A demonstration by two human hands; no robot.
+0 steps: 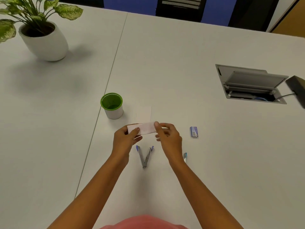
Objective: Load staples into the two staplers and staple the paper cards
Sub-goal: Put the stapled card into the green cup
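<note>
A white paper card [146,128] is held by its ends, a second card [144,113] flat beyond it. One silver stapler [144,157] lies open in a V; another stapler [185,157] and a blue staple box [194,132] lie right.

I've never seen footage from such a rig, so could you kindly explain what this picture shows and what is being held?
There is no machine here: a person works with bare hands, and the single picture comes from a wide-angle camera worn on their head, looking forward and down. The left hand and right hand each pinch an end of a paper card above the white table. A second card lies flat just beyond. Nearer the person lies a stapler swung open in a V; a second stapler is mostly hidden behind the right forearm. A small blue staple box lies to the right. A green-rimmed cup, a potted plant and an open cable hatch sit farther off.
</note>
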